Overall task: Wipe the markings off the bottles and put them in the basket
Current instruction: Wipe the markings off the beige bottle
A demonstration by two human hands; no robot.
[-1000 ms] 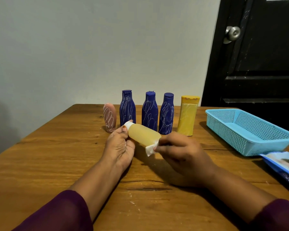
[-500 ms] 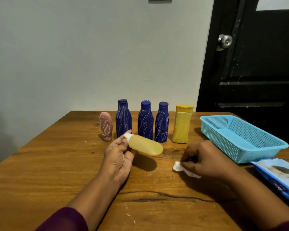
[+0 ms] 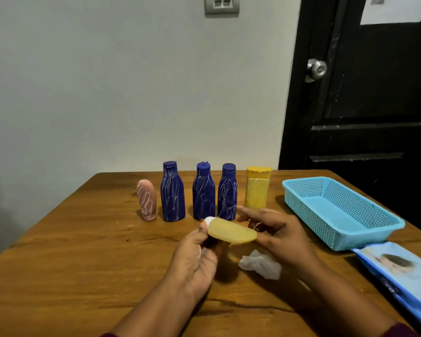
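Left hand [image 3: 195, 254] grips the small yellow bottle [image 3: 231, 232] sideways, left of the basket [image 3: 365, 239] and just above the surface [image 3: 83, 239], its fingers curled round the cap end. No scribbles show on it, so this is likely a handover before the drop. Right hand [image 3: 275, 229] is at the bottle's base with fingers [image 3: 247, 211] loosely spread; contact unclear. The crumpled wipe [image 3: 260, 263] lies left of the basket, put down, which leaves that hand free. A row of bottles [image 3: 204, 193] stands further left of the basket, mostly scribbled, not yet wiped.
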